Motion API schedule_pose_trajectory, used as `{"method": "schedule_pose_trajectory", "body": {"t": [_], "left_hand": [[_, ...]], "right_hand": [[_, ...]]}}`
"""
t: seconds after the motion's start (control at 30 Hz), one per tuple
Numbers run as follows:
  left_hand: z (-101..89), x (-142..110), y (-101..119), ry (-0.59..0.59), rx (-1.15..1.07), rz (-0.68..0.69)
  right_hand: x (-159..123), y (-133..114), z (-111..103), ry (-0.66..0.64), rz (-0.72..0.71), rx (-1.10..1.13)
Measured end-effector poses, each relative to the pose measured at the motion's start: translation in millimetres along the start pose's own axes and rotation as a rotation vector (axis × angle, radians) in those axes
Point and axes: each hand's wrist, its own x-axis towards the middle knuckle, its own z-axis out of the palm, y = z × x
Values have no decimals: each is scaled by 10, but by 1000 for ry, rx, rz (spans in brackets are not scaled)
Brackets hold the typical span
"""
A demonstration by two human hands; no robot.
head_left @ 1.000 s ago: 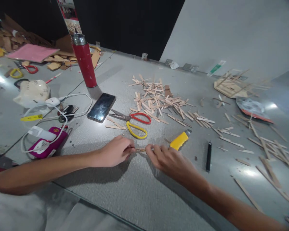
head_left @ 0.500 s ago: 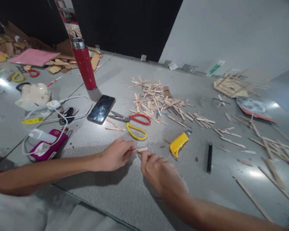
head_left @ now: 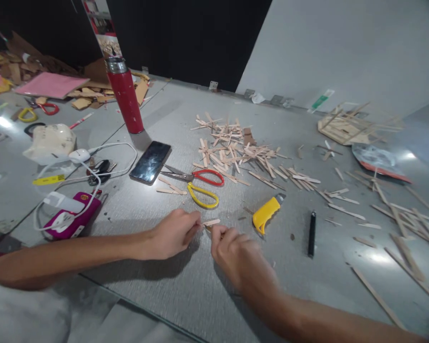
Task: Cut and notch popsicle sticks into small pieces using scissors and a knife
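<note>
Your left hand (head_left: 173,233) pinches the short, pale, flat wooden stick (head_left: 213,222), near centre of the worktop (head_left: 186,290); your right hand (head_left: 236,252) curls closed beside it, contents unclear. Light, stiff, probably brittle: best held near both ends.

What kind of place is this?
Probably a craft or model-making workspace: loose wooden sticks lie heaped on the table, near scissors and a yellow utility knife, with a stick-built frame toward the back.
</note>
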Motion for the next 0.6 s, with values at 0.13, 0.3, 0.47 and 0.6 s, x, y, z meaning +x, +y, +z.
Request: {"method": "schedule_pose_trajectory", "body": {"t": [0.13,0.3,0.47,0.6], "left_hand": [[3,-13,3,5,22,-12],[25,-3,-5,27,56,-42],[125,-49,-4,81,130,-52],[216,-151,-11,231,324,85]], "right_hand": [[59,30,-89,-123,-23,137],[124,266,234,-53,-199,280],[58,217,407,133,-161,196],[-65,128,389,221,-28,240]]}}
